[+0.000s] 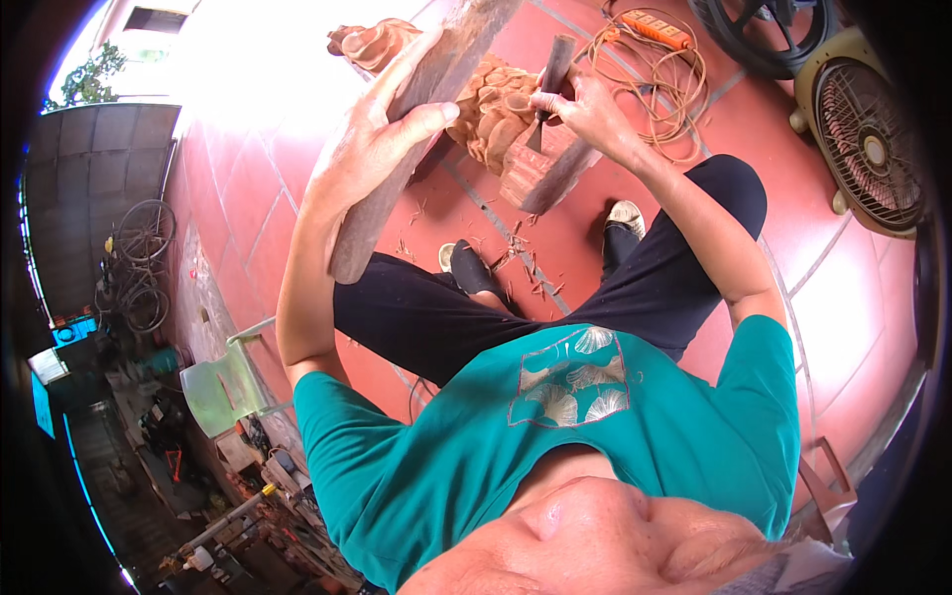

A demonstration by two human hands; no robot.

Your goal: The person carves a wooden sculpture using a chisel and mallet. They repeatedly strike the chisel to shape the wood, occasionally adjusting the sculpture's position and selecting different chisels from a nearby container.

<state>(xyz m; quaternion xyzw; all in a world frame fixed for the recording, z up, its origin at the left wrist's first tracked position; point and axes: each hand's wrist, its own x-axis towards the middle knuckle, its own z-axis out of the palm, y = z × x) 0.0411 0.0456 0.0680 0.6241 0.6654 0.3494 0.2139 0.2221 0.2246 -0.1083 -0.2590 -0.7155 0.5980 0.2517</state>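
My left hand (369,144) is wrapped round a long, thick wooden bat (362,233), its thumb lying across the face. The bat slants from beside my left knee up past the top edge of the view. In my right hand (587,107) is a wood chisel (558,61), gripped below its dark handle. Its blade points down at the paler, flat end of a carved wooden piece (493,117). Rounded, leaf-like relief covers the middle of this piece, and another carved part (382,45) shows beyond the bat. The bat hides some of the carving between.
Wood shavings (535,283) lie on the red tiles between my shoes. An orange power strip (654,28) with a coiled cord is at the far right, near a black wheel (769,25) and a fan (873,144). Leftward are a pale green chair (213,392) and a bicycle (147,243).
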